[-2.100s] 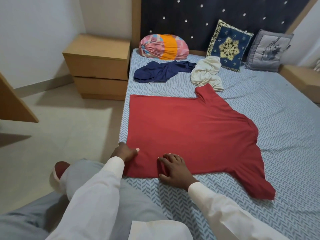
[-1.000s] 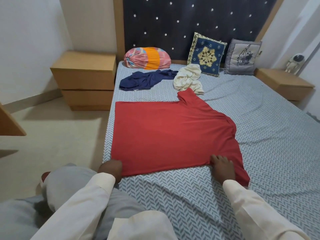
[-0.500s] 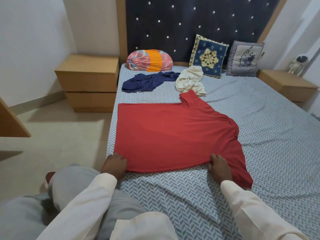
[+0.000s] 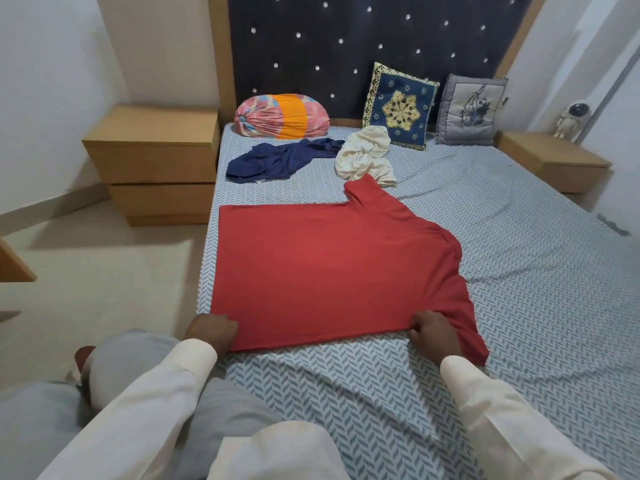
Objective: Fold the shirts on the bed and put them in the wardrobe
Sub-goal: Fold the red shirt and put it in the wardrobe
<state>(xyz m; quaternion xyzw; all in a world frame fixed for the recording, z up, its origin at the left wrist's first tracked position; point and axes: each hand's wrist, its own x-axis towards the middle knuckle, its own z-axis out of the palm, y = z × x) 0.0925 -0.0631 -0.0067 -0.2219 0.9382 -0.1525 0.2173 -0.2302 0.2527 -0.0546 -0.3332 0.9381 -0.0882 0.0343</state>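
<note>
Pinches near hem of red shirt [image 4: 325,268], flat on bed [image 4: 519,271], with left grip [image 4: 211,332] at corner, right grip [image 4: 434,336] by sleeve; leaves navy shirt [image 4: 280,161], cream shirt [image 4: 367,155] crumpled beyond; apparently none folded or stored yet.

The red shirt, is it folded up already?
No, the red shirt lies spread out flat on the bed, the left hand and right hand gripping its near edge.

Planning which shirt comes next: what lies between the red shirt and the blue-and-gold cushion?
The head view shows a crumpled cream shirt there, between the red shirt and the blue-and-gold cushion.
</note>
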